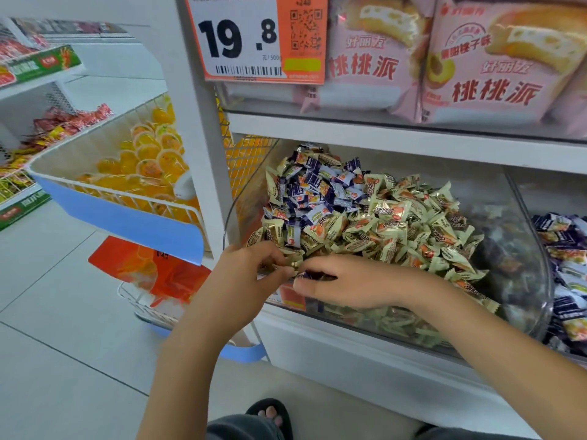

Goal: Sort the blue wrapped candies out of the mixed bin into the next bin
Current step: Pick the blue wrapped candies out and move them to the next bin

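Picking was under way: at the front lip of the mixed bin (521, 217) the left hand (254, 274) pinched a gold-green wrapper while the right hand (343, 287) curled over a dark blue candy (306, 275) — next, I judge, a carry rightward. Blue candies (317, 188) clustered at that heap's back-left; the next bin (568, 281) held only blue ones.

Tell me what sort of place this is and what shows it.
Most likely a snack shop or supermarket aisle. A price tag with barcode hangs on the shelf, packaged cakes sit above, and a clear bin holds loose wrapped candies sold in bulk.
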`<state>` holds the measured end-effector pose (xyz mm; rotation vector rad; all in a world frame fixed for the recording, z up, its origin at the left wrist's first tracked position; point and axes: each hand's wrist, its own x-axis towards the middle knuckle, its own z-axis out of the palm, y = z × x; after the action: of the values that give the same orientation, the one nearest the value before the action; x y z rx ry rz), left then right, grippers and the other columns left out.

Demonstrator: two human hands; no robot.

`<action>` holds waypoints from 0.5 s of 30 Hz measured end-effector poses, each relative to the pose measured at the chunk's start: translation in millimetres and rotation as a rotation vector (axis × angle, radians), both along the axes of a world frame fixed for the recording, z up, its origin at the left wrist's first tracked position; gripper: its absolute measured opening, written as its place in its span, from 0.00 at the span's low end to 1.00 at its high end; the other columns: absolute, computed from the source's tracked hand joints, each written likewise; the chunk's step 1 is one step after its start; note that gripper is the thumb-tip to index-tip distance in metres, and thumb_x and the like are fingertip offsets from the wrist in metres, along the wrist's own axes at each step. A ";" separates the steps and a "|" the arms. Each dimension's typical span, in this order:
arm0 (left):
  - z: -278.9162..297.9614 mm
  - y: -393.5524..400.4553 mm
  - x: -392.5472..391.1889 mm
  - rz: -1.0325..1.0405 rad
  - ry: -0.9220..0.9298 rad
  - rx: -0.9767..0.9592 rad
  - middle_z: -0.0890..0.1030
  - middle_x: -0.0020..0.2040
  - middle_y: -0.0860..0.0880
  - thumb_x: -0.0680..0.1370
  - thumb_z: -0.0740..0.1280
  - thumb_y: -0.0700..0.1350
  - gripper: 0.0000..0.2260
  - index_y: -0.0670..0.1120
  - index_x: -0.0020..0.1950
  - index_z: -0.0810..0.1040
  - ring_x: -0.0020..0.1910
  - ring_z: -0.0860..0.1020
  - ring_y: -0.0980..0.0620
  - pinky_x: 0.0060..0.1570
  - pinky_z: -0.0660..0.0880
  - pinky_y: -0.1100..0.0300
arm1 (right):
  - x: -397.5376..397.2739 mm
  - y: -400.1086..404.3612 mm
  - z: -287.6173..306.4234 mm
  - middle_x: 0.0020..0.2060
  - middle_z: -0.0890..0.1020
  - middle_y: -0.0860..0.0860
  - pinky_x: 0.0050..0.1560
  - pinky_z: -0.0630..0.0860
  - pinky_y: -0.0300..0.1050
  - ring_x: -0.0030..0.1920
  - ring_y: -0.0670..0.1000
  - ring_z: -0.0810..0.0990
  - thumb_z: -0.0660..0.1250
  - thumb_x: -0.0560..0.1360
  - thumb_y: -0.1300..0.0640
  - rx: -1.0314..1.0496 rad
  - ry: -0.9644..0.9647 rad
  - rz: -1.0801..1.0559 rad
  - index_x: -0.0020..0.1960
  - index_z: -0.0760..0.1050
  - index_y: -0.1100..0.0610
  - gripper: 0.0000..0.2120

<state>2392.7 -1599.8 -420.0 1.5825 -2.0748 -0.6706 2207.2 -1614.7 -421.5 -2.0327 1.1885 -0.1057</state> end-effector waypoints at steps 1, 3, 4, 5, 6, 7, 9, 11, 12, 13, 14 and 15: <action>0.3 -1.6 -1.3 0.004 0.015 0.005 0.80 0.40 0.55 0.74 0.68 0.50 0.03 0.53 0.42 0.78 0.42 0.74 0.59 0.36 0.66 0.69 | -1.7 0.3 -0.3 0.45 0.79 0.55 0.47 0.74 0.49 0.44 0.52 0.77 0.55 0.76 0.38 0.007 -0.022 0.002 0.52 0.75 0.55 0.23; 2.1 -3.4 -3.0 0.019 0.046 0.027 0.80 0.38 0.54 0.75 0.69 0.48 0.03 0.50 0.42 0.80 0.37 0.75 0.61 0.33 0.67 0.72 | -3.2 0.5 -0.5 0.33 0.73 0.52 0.36 0.67 0.44 0.32 0.48 0.70 0.55 0.80 0.44 -0.013 -0.070 -0.059 0.42 0.74 0.53 0.17; 3.3 -3.7 -3.6 0.023 0.050 0.032 0.81 0.38 0.55 0.75 0.69 0.47 0.03 0.50 0.42 0.81 0.36 0.75 0.63 0.33 0.68 0.74 | -4.2 1.0 -0.5 0.30 0.69 0.50 0.33 0.63 0.44 0.29 0.47 0.66 0.55 0.80 0.46 -0.025 -0.093 -0.105 0.41 0.73 0.56 0.17; 4.1 -3.9 -4.3 0.025 0.050 0.033 0.81 0.39 0.56 0.75 0.69 0.46 0.03 0.50 0.43 0.82 0.37 0.75 0.64 0.34 0.68 0.76 | -6.4 1.5 -0.8 0.29 0.68 0.51 0.32 0.62 0.43 0.28 0.47 0.65 0.55 0.80 0.46 -0.031 -0.113 -0.146 0.43 0.74 0.58 0.18; 4.6 -3.8 -5.1 0.029 0.052 0.036 0.81 0.39 0.56 0.75 0.69 0.45 0.03 0.50 0.44 0.83 0.38 0.76 0.65 0.35 0.68 0.77 | -9.4 1.6 -0.9 0.30 0.69 0.52 0.34 0.64 0.43 0.29 0.48 0.66 0.56 0.80 0.47 -0.029 -0.139 -0.184 0.47 0.76 0.58 0.17; 4.4 -3.6 -6.0 0.036 0.054 0.040 0.81 0.40 0.57 0.75 0.69 0.45 0.03 0.50 0.44 0.83 0.38 0.76 0.65 0.35 0.68 0.78 | -13.3 1.9 0.2 0.33 0.73 0.54 0.37 0.68 0.44 0.31 0.50 0.70 0.56 0.80 0.46 -0.022 -0.170 -0.223 0.51 0.77 0.55 0.16; 3.8 -2.5 -9.0 0.054 0.050 0.040 0.80 0.40 0.59 0.76 0.68 0.44 0.04 0.51 0.44 0.82 0.38 0.75 0.65 0.34 0.68 0.76 | -21.8 1.2 4.1 0.48 0.81 0.54 0.46 0.74 0.47 0.38 0.52 0.77 0.56 0.79 0.45 0.009 -0.241 -0.371 0.57 0.76 0.51 0.16; 1.6 -1.1 -13.9 0.067 0.038 0.020 0.79 0.38 0.61 0.76 0.69 0.45 0.04 0.54 0.43 0.81 0.38 0.75 0.63 0.38 0.71 0.68 | -27.9 -0.1 6.4 0.57 0.78 0.47 0.44 0.75 0.45 0.35 0.47 0.77 0.58 0.79 0.48 0.102 -0.390 -0.552 0.61 0.75 0.50 0.14; 0.2 -0.5 -16.7 0.073 0.029 0.010 0.79 0.37 0.61 0.75 0.69 0.47 0.05 0.56 0.42 0.81 0.38 0.76 0.62 0.41 0.74 0.61 | -29.7 -0.6 7.3 0.57 0.77 0.47 0.41 0.75 0.43 0.33 0.46 0.77 0.58 0.80 0.51 0.160 -0.499 -0.618 0.60 0.75 0.51 0.12; -1.0 0.0 -19.6 0.082 0.023 0.007 0.80 0.37 0.61 0.75 0.69 0.48 0.05 0.58 0.40 0.80 0.38 0.77 0.61 0.44 0.76 0.55 | -30.7 -0.6 9.4 0.57 0.77 0.49 0.39 0.76 0.43 0.33 0.47 0.78 0.59 0.80 0.54 0.203 -0.597 -0.666 0.57 0.76 0.53 0.10; -1.4 0.7 -22.4 0.095 0.027 0.007 0.80 0.36 0.61 0.75 0.69 0.49 0.06 0.59 0.39 0.79 0.38 0.78 0.59 0.46 0.77 0.51 | -32.1 -0.4 12.4 0.56 0.78 0.51 0.39 0.76 0.43 0.36 0.47 0.79 0.59 0.80 0.57 0.219 -0.656 -0.700 0.54 0.77 0.53 0.09; -1.4 1.5 -25.0 0.111 0.040 0.006 0.80 0.35 0.61 0.74 0.70 0.49 0.07 0.59 0.37 0.79 0.38 0.78 0.58 0.47 0.77 0.49 | -34.3 -0.6 14.4 0.56 0.78 0.52 0.41 0.76 0.43 0.39 0.47 0.80 0.59 0.80 0.58 0.214 -0.686 -0.724 0.52 0.78 0.53 0.09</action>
<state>2367.7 -1598.3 -421.4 1.6605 -1.9424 -0.6636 2172.8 -1615.3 -407.0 -1.1381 1.3270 -0.9038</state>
